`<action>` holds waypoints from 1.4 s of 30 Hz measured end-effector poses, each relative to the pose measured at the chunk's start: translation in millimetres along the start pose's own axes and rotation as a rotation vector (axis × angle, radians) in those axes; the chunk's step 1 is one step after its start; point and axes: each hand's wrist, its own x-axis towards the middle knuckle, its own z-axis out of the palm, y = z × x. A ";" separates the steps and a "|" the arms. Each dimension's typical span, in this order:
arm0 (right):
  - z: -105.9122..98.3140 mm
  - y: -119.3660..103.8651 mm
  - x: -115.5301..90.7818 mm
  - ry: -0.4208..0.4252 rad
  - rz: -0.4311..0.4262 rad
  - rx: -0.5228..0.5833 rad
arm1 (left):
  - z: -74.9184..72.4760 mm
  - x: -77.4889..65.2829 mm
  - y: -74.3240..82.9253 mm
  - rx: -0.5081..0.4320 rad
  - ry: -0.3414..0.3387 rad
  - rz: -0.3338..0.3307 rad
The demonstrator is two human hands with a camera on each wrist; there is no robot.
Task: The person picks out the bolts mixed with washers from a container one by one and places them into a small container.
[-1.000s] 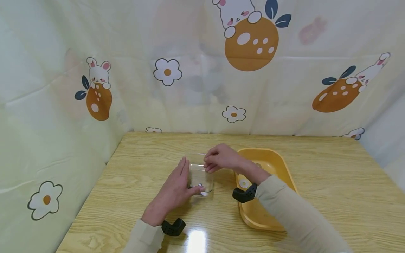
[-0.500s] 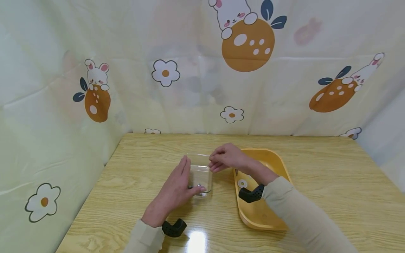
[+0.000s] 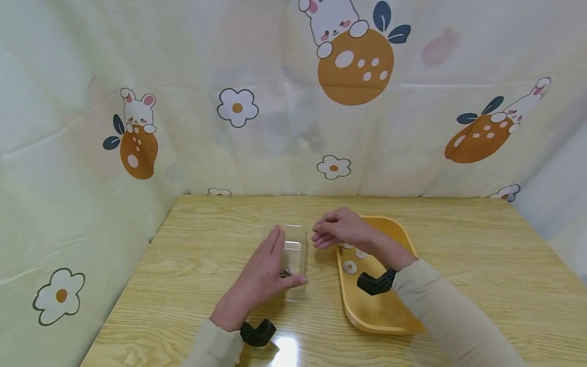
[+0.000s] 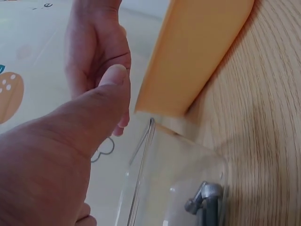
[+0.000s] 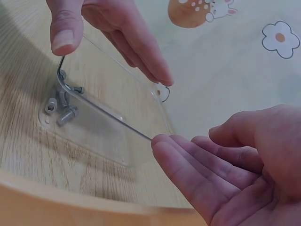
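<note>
A clear plastic box (image 3: 295, 255) stands on the table with several socket-head bolts (image 5: 67, 114) lying at one end of it. My left hand (image 3: 261, 275) is held over the box's left side, fingers straight and together, thumb stretched out across the near part. In the right wrist view that thumb hangs close by the rim; whether it touches cannot be told. My right hand (image 3: 344, 229), fingers loosely bent and holding nothing visible, hovers between the box and the orange tray (image 3: 382, 326). Part of the box is hidden behind my left hand.
Several flat washers (image 3: 350, 267) and a small screw (image 3: 341, 250) lie in the tray's left part. A patterned curtain (image 3: 275, 142) hangs behind the table's far edge, and another stretch of it closes the left side.
My right hand has drawn away from the box's rim to the right, toward the tray. My left hand has shifted slightly right over the box. More washers show in the tray.
</note>
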 end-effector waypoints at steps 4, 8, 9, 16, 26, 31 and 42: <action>-4.5 2.4 -3.4 0.006 -0.001 0.003 | 1.3 1.3 3.8 0.039 -0.008 0.025; -9.9 4.8 -7.3 0.011 0.000 0.011 | 2.9 3.3 8.4 0.049 -0.018 0.028; -11.2 5.0 -8.7 0.015 0.003 0.011 | 3.3 3.9 9.8 0.050 -0.021 0.025; -20.3 9.4 -18.3 0.024 0.003 0.012 | 7.9 8.6 16.5 0.091 -0.037 0.028; -31.2 17.1 -27.5 0.043 0.007 0.027 | 16.6 11.8 24.8 0.133 -0.055 0.062; -38.2 22.6 -30.0 0.080 0.028 0.037 | 21.6 13.5 27.4 0.136 -0.052 0.078; -41.5 37.6 -32.3 0.140 0.092 0.010 | 31.0 17.1 43.2 0.152 -0.081 0.132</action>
